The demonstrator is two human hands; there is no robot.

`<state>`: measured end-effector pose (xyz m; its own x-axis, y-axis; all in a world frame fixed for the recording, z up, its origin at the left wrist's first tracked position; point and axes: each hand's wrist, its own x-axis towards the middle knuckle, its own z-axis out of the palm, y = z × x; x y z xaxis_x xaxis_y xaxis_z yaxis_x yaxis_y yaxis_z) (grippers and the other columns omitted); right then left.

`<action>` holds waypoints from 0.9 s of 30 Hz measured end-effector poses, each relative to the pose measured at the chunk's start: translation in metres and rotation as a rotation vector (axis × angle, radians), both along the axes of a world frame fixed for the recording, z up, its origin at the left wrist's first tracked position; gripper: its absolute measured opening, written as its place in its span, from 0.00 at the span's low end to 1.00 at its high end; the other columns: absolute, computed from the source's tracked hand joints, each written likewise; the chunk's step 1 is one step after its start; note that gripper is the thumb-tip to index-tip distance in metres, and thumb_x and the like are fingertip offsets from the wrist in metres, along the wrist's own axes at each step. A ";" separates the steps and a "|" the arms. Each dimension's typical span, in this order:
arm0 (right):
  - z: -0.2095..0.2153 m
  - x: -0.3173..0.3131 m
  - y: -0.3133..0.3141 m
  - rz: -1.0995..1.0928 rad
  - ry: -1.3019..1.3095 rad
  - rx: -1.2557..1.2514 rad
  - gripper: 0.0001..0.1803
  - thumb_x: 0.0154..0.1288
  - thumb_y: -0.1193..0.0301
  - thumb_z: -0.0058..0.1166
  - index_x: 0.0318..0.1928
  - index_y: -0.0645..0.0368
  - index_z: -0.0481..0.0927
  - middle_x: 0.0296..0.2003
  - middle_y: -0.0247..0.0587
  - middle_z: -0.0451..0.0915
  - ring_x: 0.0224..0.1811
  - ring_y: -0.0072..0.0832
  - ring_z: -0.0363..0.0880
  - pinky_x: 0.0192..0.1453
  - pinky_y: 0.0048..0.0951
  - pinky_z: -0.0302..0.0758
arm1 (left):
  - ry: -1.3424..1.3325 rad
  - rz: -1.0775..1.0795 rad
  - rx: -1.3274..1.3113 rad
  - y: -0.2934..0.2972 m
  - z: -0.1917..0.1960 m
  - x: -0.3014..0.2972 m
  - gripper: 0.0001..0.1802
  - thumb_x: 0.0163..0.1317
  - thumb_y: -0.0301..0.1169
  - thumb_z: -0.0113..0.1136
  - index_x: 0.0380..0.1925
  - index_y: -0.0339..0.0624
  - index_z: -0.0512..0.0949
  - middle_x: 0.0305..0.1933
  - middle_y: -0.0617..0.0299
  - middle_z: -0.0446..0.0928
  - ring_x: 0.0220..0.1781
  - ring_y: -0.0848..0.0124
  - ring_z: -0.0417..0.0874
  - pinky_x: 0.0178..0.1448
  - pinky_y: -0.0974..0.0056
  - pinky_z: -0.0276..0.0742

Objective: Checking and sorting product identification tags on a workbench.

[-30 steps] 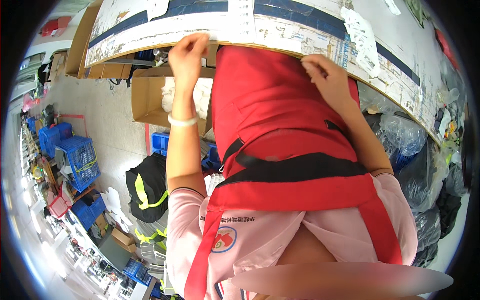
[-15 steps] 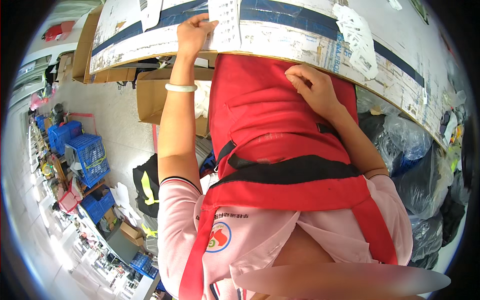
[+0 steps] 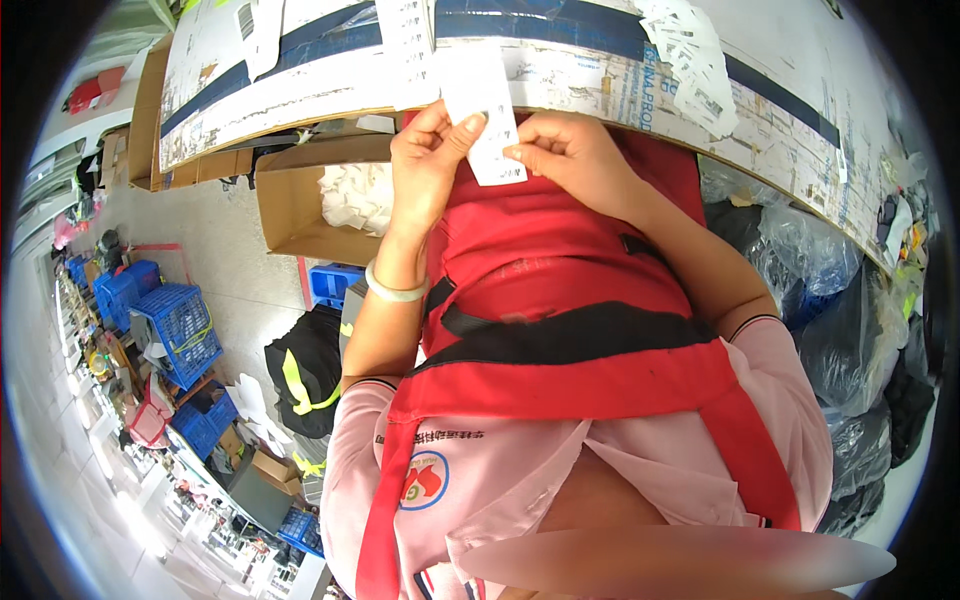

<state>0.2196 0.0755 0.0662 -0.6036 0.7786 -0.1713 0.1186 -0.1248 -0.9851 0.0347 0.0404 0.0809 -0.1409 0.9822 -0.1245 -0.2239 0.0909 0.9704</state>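
Between my two hands is a white sheet of printed labels, held over the near edge of the table and my red apron. My left hand pinches its left side between thumb and fingers, with a pale bangle on that wrist. From the other side, my right hand has thumb and forefinger closed at the sheet's lower right edge. Just beyond my left hand, another white label strip lies on the table, which is covered in worn white board with dark blue bands.
A pile of label sheets lies on the table at the right, and a white sheet at the left. Below the table edge stands a cardboard box with white paper scraps. Clear plastic bags fill the right side; blue crates stand left.
My left hand has drawn back from the strip on the table and now grips a label sheet near my apron. My right hand has moved up and left to meet its edge.
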 end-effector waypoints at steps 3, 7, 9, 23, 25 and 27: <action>-0.018 0.003 -0.010 0.089 -0.029 0.279 0.09 0.63 0.69 0.59 0.32 0.62 0.77 0.22 0.31 0.74 0.24 0.14 0.68 0.27 0.23 0.65 | -0.019 0.019 -0.047 -0.001 -0.001 0.003 0.10 0.64 0.27 0.60 0.41 0.32 0.82 0.36 0.62 0.83 0.36 0.81 0.78 0.40 0.76 0.73; 0.011 0.010 0.006 -0.025 -0.047 0.045 0.09 0.67 0.70 0.54 0.42 0.62 0.79 0.32 0.31 0.78 0.29 0.15 0.73 0.34 0.18 0.72 | 0.054 -0.038 -0.100 -0.014 -0.001 0.005 0.10 0.64 0.27 0.61 0.41 0.33 0.82 0.33 0.65 0.82 0.32 0.83 0.76 0.37 0.76 0.73; 0.017 0.011 0.017 -0.061 0.008 0.020 0.10 0.67 0.68 0.54 0.40 0.63 0.80 0.28 0.29 0.77 0.28 0.14 0.73 0.32 0.16 0.72 | 0.092 -0.108 -0.123 -0.021 -0.001 0.007 0.09 0.63 0.28 0.61 0.41 0.34 0.82 0.30 0.67 0.81 0.29 0.84 0.75 0.33 0.77 0.70; 0.025 0.003 0.011 0.122 -0.013 -0.001 0.09 0.70 0.70 0.50 0.42 0.63 0.78 0.28 0.31 0.76 0.27 0.15 0.74 0.33 0.16 0.73 | -0.159 -0.159 -0.197 -0.029 -0.015 -0.003 0.08 0.64 0.30 0.61 0.38 0.37 0.82 0.29 0.68 0.81 0.26 0.85 0.75 0.29 0.78 0.69; 0.024 0.002 0.012 0.151 -0.007 0.007 0.10 0.69 0.69 0.50 0.42 0.64 0.78 0.27 0.31 0.76 0.27 0.15 0.74 0.34 0.17 0.73 | -0.271 -0.188 -0.210 -0.029 -0.018 -0.003 0.09 0.64 0.29 0.60 0.41 0.37 0.81 0.32 0.66 0.82 0.28 0.84 0.77 0.31 0.77 0.71; 0.024 0.001 0.011 0.143 -0.005 -0.062 0.10 0.69 0.69 0.51 0.42 0.63 0.78 0.26 0.31 0.76 0.27 0.15 0.74 0.34 0.17 0.73 | -0.301 -0.196 -0.202 -0.029 -0.023 -0.004 0.09 0.64 0.28 0.61 0.41 0.37 0.81 0.33 0.66 0.82 0.29 0.83 0.77 0.33 0.76 0.72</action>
